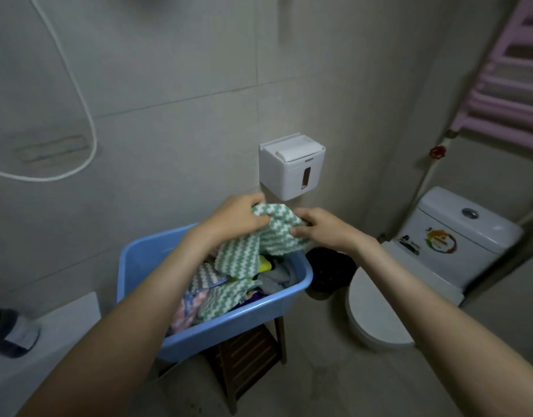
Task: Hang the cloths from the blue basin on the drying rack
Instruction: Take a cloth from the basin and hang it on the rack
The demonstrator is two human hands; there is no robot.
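Note:
A green-and-white zigzag cloth (268,236) is lifted above the blue basin (139,266). My left hand (235,216) grips its upper left edge and my right hand (322,227) pinches its upper right edge, so the cloth hangs between them. Several more cloths (223,293), striped green, grey, pink and yellow, lie crumpled in the basin. The basin rests on a brown wooden stool (247,359). A pink drying rack (505,88) is mounted on the wall at the upper right, partly cut off by the frame edge.
A white tissue box (292,167) hangs on the tiled wall just behind my hands. A white toilet (433,260) stands at the right, a dark bin (328,269) between it and the basin. A white hose (79,115) loops on the left wall. A dark bottle (9,332) sits lower left.

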